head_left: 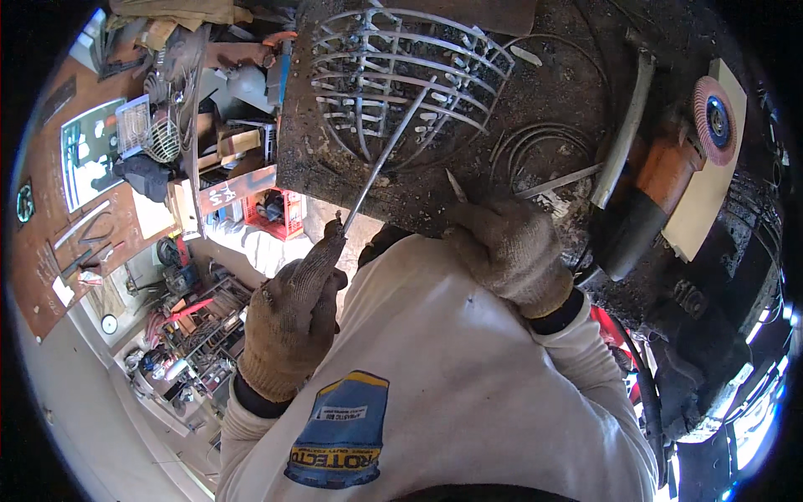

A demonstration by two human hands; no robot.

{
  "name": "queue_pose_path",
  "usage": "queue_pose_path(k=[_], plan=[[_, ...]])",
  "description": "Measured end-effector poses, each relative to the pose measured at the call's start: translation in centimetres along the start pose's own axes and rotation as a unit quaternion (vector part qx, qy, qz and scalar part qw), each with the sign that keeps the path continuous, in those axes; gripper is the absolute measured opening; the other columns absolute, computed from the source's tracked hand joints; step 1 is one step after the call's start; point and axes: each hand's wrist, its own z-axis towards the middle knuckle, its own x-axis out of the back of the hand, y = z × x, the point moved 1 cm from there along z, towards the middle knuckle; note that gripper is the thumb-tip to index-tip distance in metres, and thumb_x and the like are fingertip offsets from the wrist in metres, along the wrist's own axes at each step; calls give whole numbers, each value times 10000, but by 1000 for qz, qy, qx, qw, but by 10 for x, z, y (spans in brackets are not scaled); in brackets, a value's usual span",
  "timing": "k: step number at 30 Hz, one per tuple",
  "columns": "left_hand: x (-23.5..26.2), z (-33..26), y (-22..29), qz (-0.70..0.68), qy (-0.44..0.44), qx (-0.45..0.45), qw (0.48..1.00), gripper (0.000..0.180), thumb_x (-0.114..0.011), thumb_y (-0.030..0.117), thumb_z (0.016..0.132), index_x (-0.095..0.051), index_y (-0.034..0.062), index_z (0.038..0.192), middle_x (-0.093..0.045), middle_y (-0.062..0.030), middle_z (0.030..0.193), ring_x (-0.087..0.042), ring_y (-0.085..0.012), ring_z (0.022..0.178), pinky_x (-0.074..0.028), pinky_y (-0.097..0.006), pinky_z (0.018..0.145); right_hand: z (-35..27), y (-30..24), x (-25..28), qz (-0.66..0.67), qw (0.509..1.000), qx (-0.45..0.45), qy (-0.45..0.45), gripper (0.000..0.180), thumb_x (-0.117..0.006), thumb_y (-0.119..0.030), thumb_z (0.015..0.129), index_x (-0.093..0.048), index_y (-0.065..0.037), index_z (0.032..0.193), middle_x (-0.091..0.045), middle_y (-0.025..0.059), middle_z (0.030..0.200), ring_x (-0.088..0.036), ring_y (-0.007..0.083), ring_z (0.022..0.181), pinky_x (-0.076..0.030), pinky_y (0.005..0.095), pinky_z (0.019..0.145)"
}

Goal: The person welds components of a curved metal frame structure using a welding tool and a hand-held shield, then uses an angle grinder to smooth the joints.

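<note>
My left hand (pixel 293 322), in a knitted work glove, has its index finger stretched out and its thumb apart from it. That fingertip is beside the near end of a long metal rod (pixel 386 152), and I cannot tell if they touch. The rod juts past the bench edge, its far end over a curved grille of welded metal bars (pixel 393 63). My right hand (pixel 510 251), gloved too, is closed at the bench's near edge. A thin pale pointed stick (pixel 455 186) pokes out from its fingers, which are partly hidden.
An orange and black angle grinder (pixel 657 192) with a flap disc (pixel 713 121) lies at the right. Near it are a curved metal bar (pixel 626 125) and coiled wire (pixel 535 146). A red crate (pixel 276 215) and a brown board with tools (pixel 50 209) are at the left.
</note>
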Motion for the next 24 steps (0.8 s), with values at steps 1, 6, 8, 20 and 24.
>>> queue_pose_path(k=[1,6,8,20,24], plan=[[2,1,2,2,1,1,1000,430,-657,3,890,-607,40,1315,-705,-153,884,-698,-315,757,-559,-398,644,0,1,-1,1,1000,2,1,271,-726,-265,839,-754,-96,1050,-692,149,853,-701,319,753,-568,421,647],[6,4,4,-22,-55,48,997,480,-630,-10,901,-566,10,1376,-713,-158,885,-710,-309,764,-568,-401,662,-1,4,-5,18,1000,21,-13,265,-721,-276,845,-757,-90,1030,-693,151,842,-702,331,760,-569,435,666],[6,5,0,-10,-37,-4,999,491,-622,-12,904,-554,5,1389,-710,-162,873,-710,-310,762,-567,-402,660,-1,5,-9,23,999,27,7,255,-724,-264,845,-756,-90,1028,-693,156,838,-702,332,758,-568,435,665],[12,3,-17,-2,-40,-66,997,474,-536,-8,948,-511,3,1420,-692,-130,804,-663,-230,616,-536,-373,590,-26,-19,-5,7,992,9,128,200,-748,-139,825,-745,-65,1011,-724,149,871,-713,327,724,-579,405,630],[11,4,-25,38,-51,-62,996,475,-582,35,945,-535,80,1416,-686,-112,824,-671,-243,639,-541,-384,605,-59,-28,-15,-16,970,15,243,180,-724,-75,847,-742,-47,1023,-735,140,841,-726,279,701,-584,354,620]])
